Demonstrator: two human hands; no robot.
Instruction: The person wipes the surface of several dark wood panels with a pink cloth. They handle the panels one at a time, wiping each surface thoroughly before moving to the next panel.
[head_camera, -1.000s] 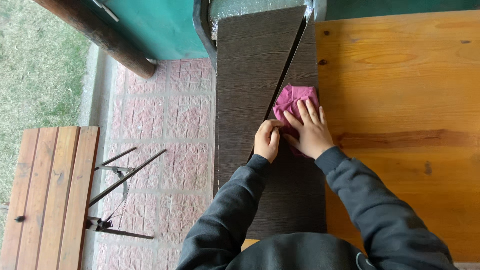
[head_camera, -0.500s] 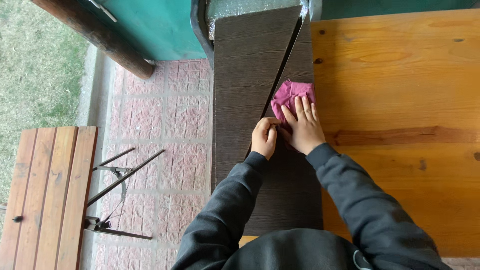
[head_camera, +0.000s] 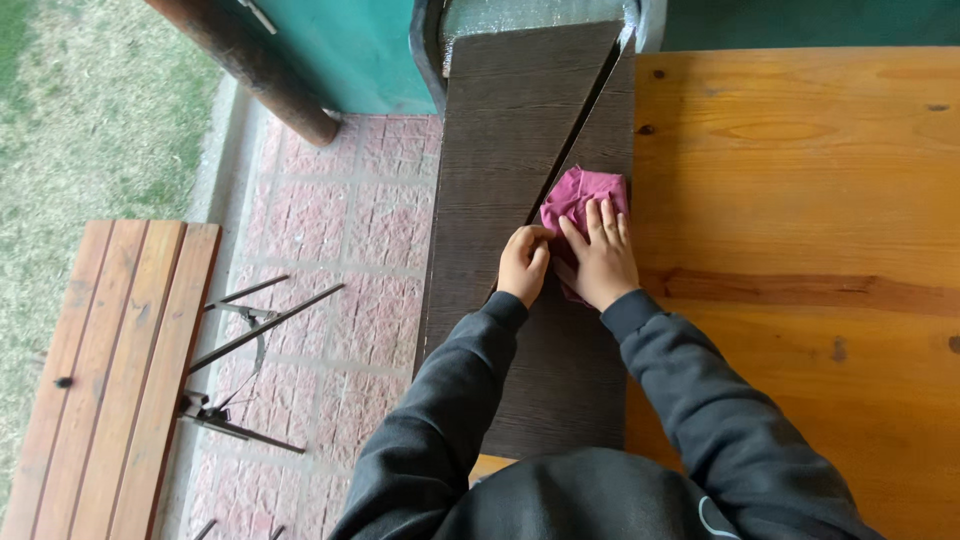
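A dark brown board (head_camera: 500, 180) lies along the left edge of a wooden table (head_camera: 800, 170), with a second dark board (head_camera: 605, 130) angled beside it, a narrow gap between them. My right hand (head_camera: 598, 258) presses flat on a crumpled pink cloth (head_camera: 578, 195) that rests on the angled board near the gap. My left hand (head_camera: 524, 265) is curled with its fingers at the edge of the board by the gap, right next to the right hand. Both arms wear dark sleeves.
Below to the left is a paved brick floor (head_camera: 330, 250) with a slatted wooden bench (head_camera: 110, 380) on black metal legs. A teal wall (head_camera: 340, 50) and a brown post (head_camera: 250, 70) stand at the top. Grass (head_camera: 80, 130) lies at far left.
The pink cloth and both hands shifted slightly along the board; the hands keep the same hold.
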